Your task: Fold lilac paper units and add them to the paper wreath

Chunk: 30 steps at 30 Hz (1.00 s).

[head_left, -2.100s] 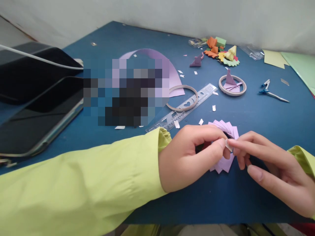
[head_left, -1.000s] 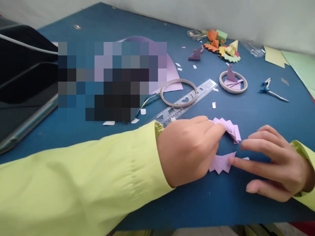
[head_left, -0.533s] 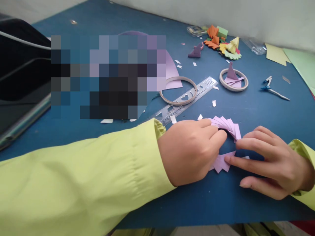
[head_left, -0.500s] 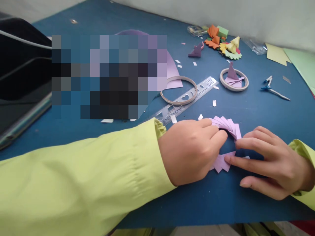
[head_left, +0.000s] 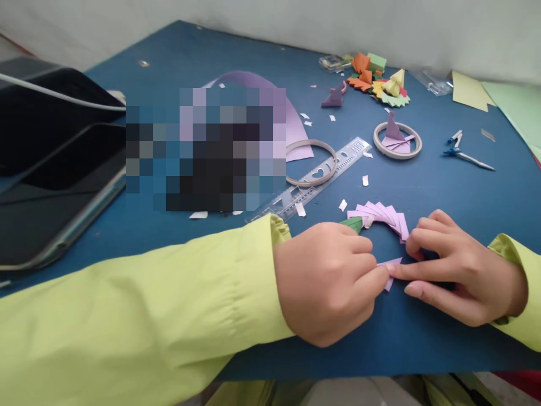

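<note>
A curved ring of overlapping folded purple paper pieces lies flat on the blue table, partly covered by my left hand. That hand is closed, knuckles up, over the ring's lower left side; its fingertips are mostly hidden, with the index finger at the lower purple paper piece. A green paper piece shows beside the ring's upper left end. My right hand rests to the right, fingers spread. Its index fingertip touches the lower piece next to my left index finger, and its thumb is apart from the paper.
Behind the hands lie a clear ruler, a tape roll around folded purple paper and a blue-handled compass. Folded orange and yellow paper pieces sit farther back. A dark tablet-like device stands left. White scraps are scattered about.
My left hand has moved down toward me, uncovering the ring's upper left end and the green piece. My right index finger has stayed on the lower paper. The camera view has shifted slightly.
</note>
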{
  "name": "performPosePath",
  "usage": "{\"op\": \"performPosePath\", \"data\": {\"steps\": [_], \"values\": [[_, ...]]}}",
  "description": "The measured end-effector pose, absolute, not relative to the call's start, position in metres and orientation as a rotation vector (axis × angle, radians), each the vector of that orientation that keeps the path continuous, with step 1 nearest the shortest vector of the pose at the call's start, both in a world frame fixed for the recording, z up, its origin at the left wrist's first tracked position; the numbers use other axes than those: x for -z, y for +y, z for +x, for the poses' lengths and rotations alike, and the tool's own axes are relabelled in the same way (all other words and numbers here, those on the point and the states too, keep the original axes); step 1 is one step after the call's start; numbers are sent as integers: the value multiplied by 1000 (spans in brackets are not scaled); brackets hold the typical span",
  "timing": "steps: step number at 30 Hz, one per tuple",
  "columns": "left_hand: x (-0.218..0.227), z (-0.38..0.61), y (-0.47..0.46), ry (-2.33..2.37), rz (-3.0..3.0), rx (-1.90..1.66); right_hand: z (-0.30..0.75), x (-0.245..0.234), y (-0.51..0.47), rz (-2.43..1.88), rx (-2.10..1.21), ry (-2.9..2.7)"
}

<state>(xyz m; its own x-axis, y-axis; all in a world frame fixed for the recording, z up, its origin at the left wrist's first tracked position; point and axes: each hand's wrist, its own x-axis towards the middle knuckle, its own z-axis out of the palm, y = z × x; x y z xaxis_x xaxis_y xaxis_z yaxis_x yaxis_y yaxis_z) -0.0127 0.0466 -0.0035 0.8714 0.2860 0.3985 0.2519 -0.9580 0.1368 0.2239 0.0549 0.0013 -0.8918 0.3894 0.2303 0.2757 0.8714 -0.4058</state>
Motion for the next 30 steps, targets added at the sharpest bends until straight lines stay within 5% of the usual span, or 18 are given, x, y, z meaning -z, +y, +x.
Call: {"op": "performPosePath", "data": {"steps": [30], "values": [[12, -9, 54, 321, 2856, -706, 214, 3, 45, -689, -1123, -2307]]}}
